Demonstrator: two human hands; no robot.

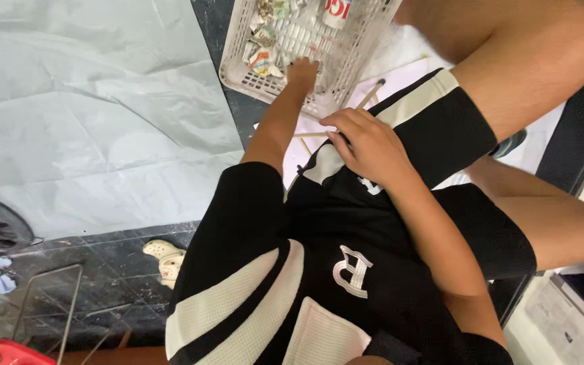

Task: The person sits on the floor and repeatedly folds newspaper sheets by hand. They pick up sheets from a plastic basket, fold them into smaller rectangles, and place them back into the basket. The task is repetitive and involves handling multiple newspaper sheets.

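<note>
White basket (pixel 238 64) on the floor — left hand (pixel 301 71) inside, fingers hidden among paper scraps (pixel 263 59); right hand (pixel 366 143) resting, fingers loosely spread — best sorted slowly.

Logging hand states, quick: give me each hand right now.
Left hand: reaching into the white plastic basket, among crumpled wrappers; grip cannot be told.
Right hand: resting on the thigh, fingers curled, holding nothing visible.

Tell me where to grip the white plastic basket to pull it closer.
Grip the white plastic basket by its near-left rim corner, coming from the bare dark-floor side. The open lattice wall there likely gives finger holds; the left hand and crumpled wrappers fill the middle.
</note>
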